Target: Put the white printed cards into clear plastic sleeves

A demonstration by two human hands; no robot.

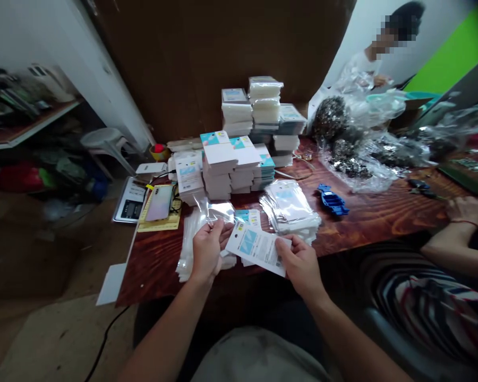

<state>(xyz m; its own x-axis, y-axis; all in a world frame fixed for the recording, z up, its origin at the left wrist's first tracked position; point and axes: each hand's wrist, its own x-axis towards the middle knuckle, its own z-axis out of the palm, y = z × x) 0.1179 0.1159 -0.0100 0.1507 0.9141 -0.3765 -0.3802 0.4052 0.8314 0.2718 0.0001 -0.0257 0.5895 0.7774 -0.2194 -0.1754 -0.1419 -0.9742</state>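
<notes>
My right hand pinches the right end of a white printed header card with a light blue picture, held tilted above the table edge. Close to the card's left end, my left hand has its thumb and fingers pinched at a shiny clear plastic bag. Below that hand lies a pile of clear bags. More cards lie partly hidden under the held card. To the right is a heap of bags with cards inside.
Stacks of cards and packed bags rise behind. A blue plastic part, bags of dark metallic pieces and a phone lie on the table. A co-worker's arm is at right; another person stands behind.
</notes>
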